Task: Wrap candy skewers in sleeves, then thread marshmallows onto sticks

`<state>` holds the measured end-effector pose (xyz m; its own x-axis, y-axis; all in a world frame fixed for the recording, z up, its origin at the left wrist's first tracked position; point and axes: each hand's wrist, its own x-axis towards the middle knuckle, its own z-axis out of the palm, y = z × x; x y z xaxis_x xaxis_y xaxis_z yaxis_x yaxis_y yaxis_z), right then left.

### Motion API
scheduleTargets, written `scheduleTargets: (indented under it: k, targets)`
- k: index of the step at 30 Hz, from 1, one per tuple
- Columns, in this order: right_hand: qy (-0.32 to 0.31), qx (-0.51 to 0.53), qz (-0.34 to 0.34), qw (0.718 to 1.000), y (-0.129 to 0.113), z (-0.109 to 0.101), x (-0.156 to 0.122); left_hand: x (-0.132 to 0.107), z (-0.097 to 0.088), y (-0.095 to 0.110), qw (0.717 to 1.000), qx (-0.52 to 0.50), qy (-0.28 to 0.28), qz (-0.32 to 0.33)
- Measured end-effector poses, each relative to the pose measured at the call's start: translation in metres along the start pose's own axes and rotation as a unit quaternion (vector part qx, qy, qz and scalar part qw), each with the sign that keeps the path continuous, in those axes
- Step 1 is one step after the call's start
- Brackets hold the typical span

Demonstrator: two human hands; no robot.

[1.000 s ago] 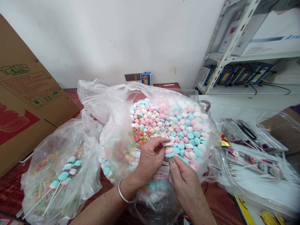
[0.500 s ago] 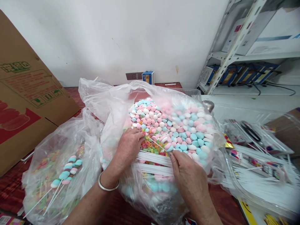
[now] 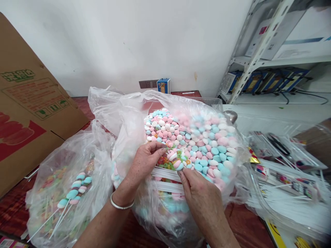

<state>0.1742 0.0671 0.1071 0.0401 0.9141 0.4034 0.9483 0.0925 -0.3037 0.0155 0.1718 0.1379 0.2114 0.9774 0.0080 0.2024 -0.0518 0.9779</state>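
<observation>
My left hand point(image 3: 148, 156) has thumb and forefinger pinched together above the gummy rings point(image 3: 169, 165); whatever lies between the fingertips is too small to make out. Just right of them, a short row of pink, white and blue marshmallow candies point(image 3: 178, 164) runs to my right hand point(image 3: 199, 187), whose thumb and finger are closed at its lower end. The stick through the row is hidden. Under both hands, a bundle of white sticks point(image 3: 168, 187) lies across a big clear plastic bag point(image 3: 124, 124) full of pastel marshmallow candies point(image 3: 204, 151).
On the left, a clear bag point(image 3: 100, 168) holds gummy rings, with finished candy skewers point(image 3: 72, 194) on top. A cardboard box point(image 3: 31, 96) stands behind it. At right, a clear bin point(image 3: 261, 203) contains white sticks and packets. A metal shelf point(image 3: 258, 63) rises beyond.
The bare white stick seen between my hands is now covered by marshmallow candies. My right hand has moved slightly left, and my left fingertips have shifted right.
</observation>
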Motion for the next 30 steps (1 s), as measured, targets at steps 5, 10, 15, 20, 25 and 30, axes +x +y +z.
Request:
scheduleTargets:
  k: [5, 10, 15, 20, 25, 30]
  targets:
    - [-0.026, -0.023, 0.026, 0.999, 0.003, -0.001, -0.003, -0.002, -0.003, -0.009, 0.983, 0.158, 0.054, 0.074]
    - [-0.061, -0.072, 0.058, 0.994, 0.005, -0.002, -0.001, 0.014, -0.006, -0.015, 0.878, 0.413, 0.064, 0.232]
    - [-0.093, -0.064, 0.072, 0.991, 0.005, -0.003, 0.003, 0.047, 0.006, -0.018, 0.871, 0.432, -0.023, 0.234]
    - [-0.104, -0.046, 0.088, 0.990, 0.005, -0.006, 0.003, 0.052, 0.008, -0.012, 0.904, 0.375, -0.005, 0.205]
    - [-0.068, -0.027, 0.068, 0.995, 0.004, -0.006, 0.003, 0.032, 0.008, 0.002, 0.987, 0.136, -0.054, 0.066]
    - [-0.072, -0.026, 0.070, 0.995, 0.003, -0.006, 0.003, 0.022, 0.009, 0.008, 0.996, 0.027, -0.082, 0.024]
